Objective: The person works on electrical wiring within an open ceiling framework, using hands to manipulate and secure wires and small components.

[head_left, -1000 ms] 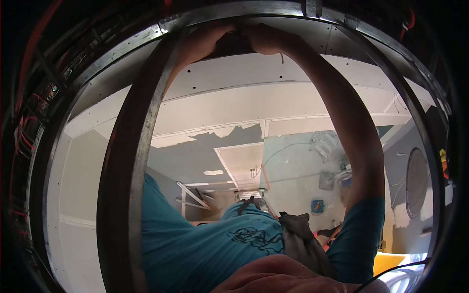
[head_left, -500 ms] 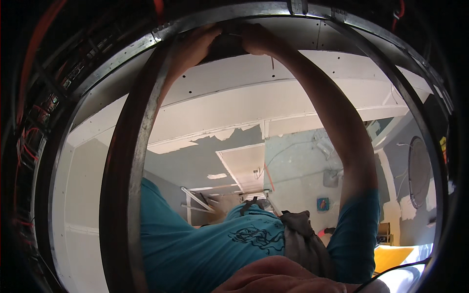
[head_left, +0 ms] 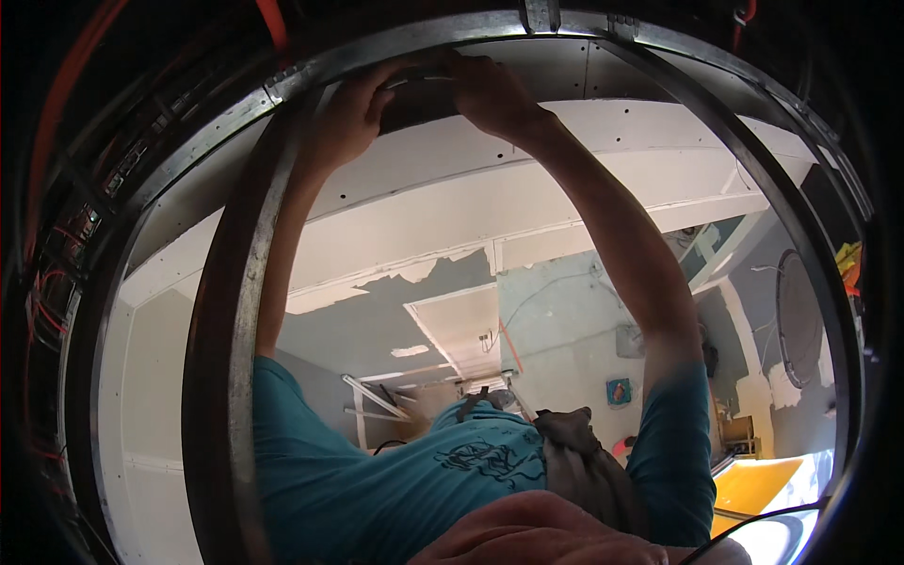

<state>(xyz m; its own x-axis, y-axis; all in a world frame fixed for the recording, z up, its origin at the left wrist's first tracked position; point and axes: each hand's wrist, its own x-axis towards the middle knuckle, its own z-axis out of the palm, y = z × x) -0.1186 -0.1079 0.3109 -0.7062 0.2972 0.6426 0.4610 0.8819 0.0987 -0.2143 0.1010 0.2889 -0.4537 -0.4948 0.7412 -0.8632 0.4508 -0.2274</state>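
- Dark, flat-looking object (head_left: 414, 99) sits at the top centre of the frame, just under the curved grey metal ceiling channel (head_left: 395, 42); shadow hides what kind of thing it is.
- Left hand (head_left: 353, 118): raised, upper left of centre, fingers curled over the left end of the dark object, thumb toward the lower edge. Closed around it.
- Right hand (head_left: 490, 94): raised, top centre, fingers bent over the right end of the same object, knuckles toward the camera. Also clamped on it.
- Object therefore lies between the two hands, fingertips on its upper edge against the channel; contact with the channel itself cannot be told.
- Both forearms run down from the hands to teal short sleeves (head_left: 673, 452) in the lower half of the frame.
- Grey metal stud (head_left: 226, 320) curves down the left side of the frame, in front of the left arm.
- White plasterboard panels (head_left: 452, 198) with screw dots fill the middle behind the arms; patched grey wall (head_left: 565, 330) below centre.
- Orange cable (head_left: 273, 19) at top left, beside the channel.
- Yellow surface (head_left: 753, 485) at lower right.
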